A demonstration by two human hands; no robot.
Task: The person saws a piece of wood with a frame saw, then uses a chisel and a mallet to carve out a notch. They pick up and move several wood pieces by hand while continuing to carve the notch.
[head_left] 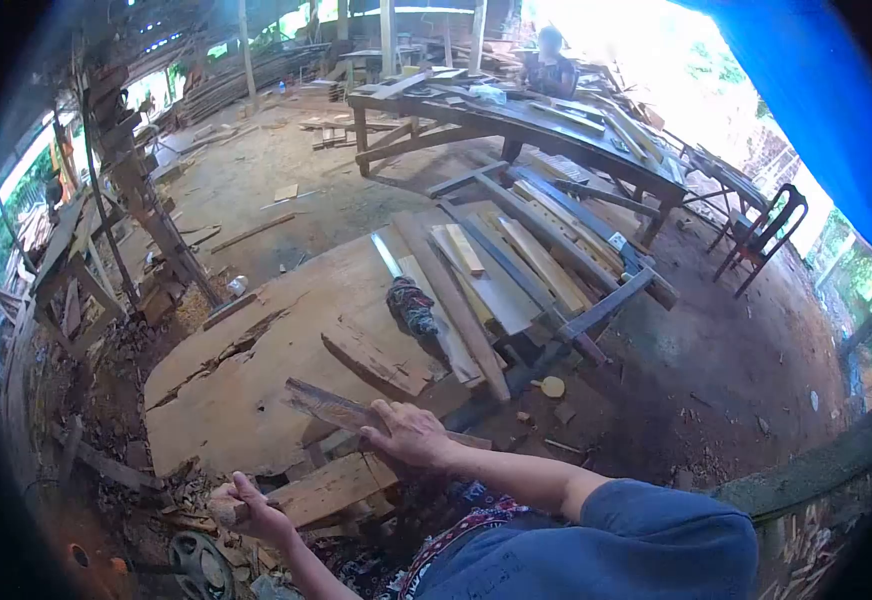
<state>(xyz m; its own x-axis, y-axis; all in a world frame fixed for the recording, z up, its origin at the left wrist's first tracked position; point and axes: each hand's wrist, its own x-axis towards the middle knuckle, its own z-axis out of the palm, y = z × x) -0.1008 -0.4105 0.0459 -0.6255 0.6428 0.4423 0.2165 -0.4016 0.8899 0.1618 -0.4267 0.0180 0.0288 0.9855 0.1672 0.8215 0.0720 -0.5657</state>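
A dark, rough wooden piece (pixel 331 405) lies under my right hand (pixel 406 434), whose fingers are wrapped over its near end. Lower left, my left hand (pixel 256 510) is closed around a small light-brown object (pixel 224 505) that I cannot make out well, with the thumb raised. Between my hands sits a pale wooden board (pixel 328 490). Just beyond is a curved wooden offcut (pixel 374 360) on a large cracked wooden slab (pixel 226 400). A dark patterned cloth bundle (pixel 412 305) rests on the slab's right side.
Long planks (pixel 531 260) rest on a low frame at the centre right. Behind them a long table (pixel 516 122) holds boards, with a person (pixel 551 72) at its far side. A dark chair (pixel 764 235) stands at the right. A handwheel (pixel 201 567) is at the lower left.
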